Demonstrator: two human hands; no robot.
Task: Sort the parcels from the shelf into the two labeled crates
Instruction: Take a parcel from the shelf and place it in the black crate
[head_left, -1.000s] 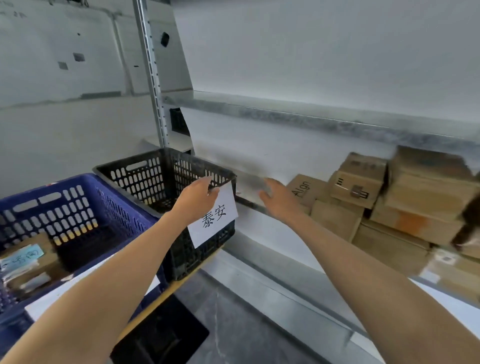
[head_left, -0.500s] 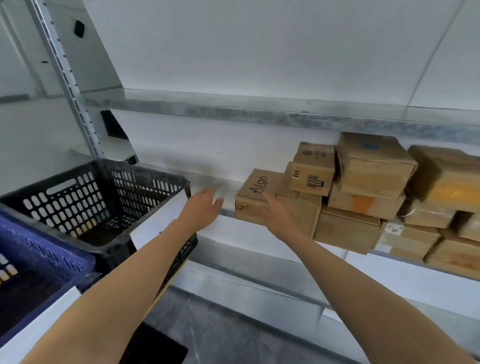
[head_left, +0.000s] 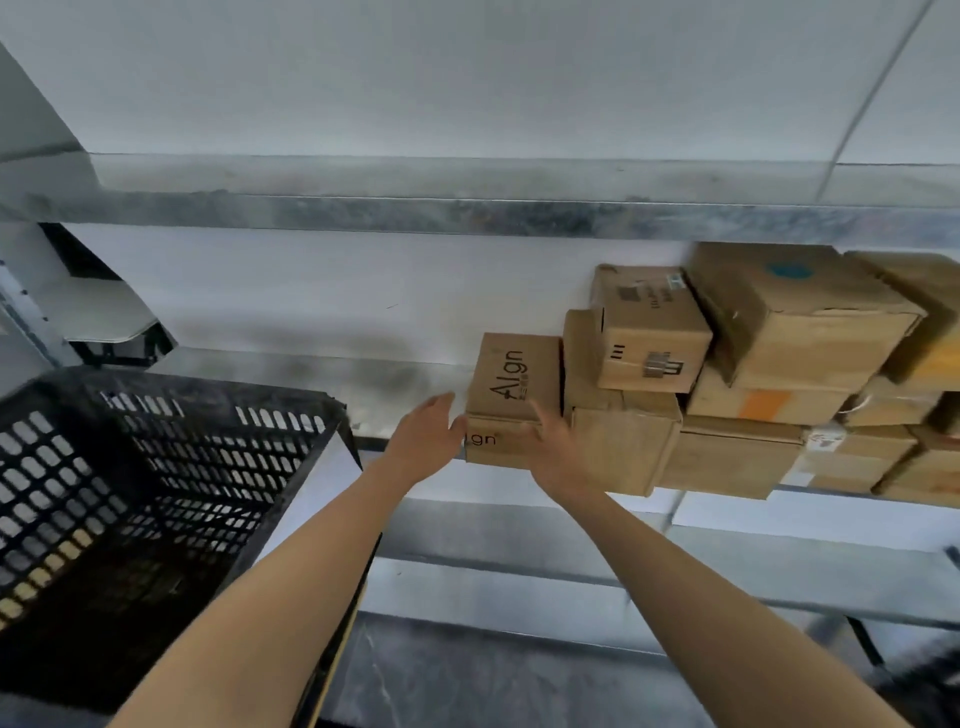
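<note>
The black crate (head_left: 171, 467) sits at my left. My left hand (head_left: 426, 441) has left its rim and now touches the left side of the Align parcel (head_left: 511, 387), fingers straight, not gripping. The parcel is on the shelf (head_left: 291, 371) (leftmost of the stack). My right hand (head_left: 558, 457) has arrived flat on its front, uncurled. I judge the lift is next.

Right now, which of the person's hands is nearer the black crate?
Left. The left hand is at the left edge of the Align box, just right of the black crate; the right hand lies farther right, against that box's front.
</note>
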